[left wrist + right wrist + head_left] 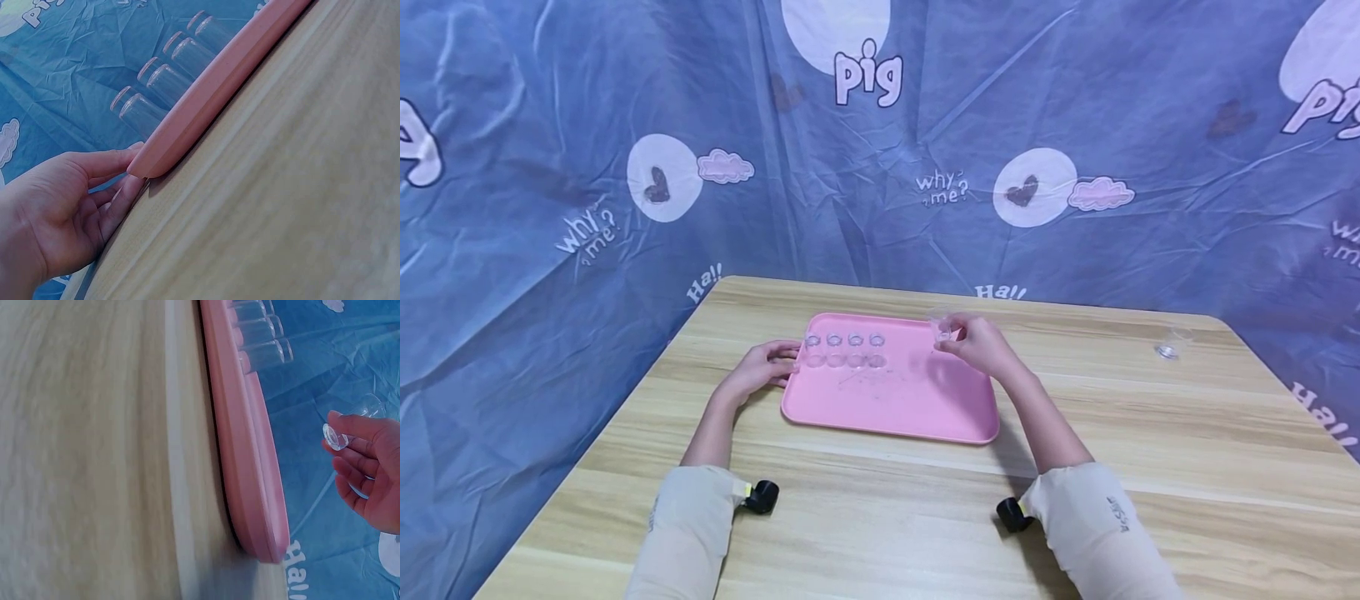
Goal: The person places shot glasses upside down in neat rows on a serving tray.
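Note:
My right hand (973, 340) pinches a small clear shot glass (335, 437) near its thick base, between thumb and fingertips. The glass is held above the right back part of a pink tray (925, 417), its wider rim upward. At the tray's left edge, my left hand (69, 206) pinches the rim between thumb and fingers. A row of several clear shot glasses (855, 350) stands on the tray's left half, thick bases up.
Another clear glass (1168, 351) stands alone at the table's far right, apart from the tray. The wooden table (865, 517) backs onto a blue printed curtain (865, 225). A black wrist camera sits on each sleeve.

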The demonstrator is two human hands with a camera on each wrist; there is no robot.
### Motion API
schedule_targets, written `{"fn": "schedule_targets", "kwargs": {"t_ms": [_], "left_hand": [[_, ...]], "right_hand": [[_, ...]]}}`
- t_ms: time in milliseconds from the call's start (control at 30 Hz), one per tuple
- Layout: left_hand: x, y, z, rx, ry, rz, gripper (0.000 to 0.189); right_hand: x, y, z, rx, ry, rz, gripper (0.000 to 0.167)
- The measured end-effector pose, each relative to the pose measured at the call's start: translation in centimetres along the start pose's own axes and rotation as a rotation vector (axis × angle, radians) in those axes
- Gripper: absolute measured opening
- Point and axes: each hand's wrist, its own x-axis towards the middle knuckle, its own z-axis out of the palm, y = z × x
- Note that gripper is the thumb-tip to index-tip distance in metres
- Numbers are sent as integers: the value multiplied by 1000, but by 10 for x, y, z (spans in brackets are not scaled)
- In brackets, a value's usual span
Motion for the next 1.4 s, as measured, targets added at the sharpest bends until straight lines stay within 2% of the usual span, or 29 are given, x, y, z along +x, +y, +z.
{"fn": "schedule_targets", "kwargs": {"t_ms": [267,467,733,933,1100,1400], "left_hand": [[0,2,1,-2,6,-2,51],[-1,2,1,2,12,-6,51],[-2,2,1,4,16,-6,50],[-2,2,1,-4,13,-7,51],[-1,2,0,-4,10,-6,51],[-1,3,0,0,13,-14,50]], "right_hand": [[1,-4,5,-30,-60,-43,25],[1,-5,7,-107,-58,-74,27],[3,-9,8,-170,-79,-49,29],[5,-11,9,-104,-65,-34,27],[7,-13,14,-49,-15,3,31],[13,-16,25,55,47,35,26]]}}
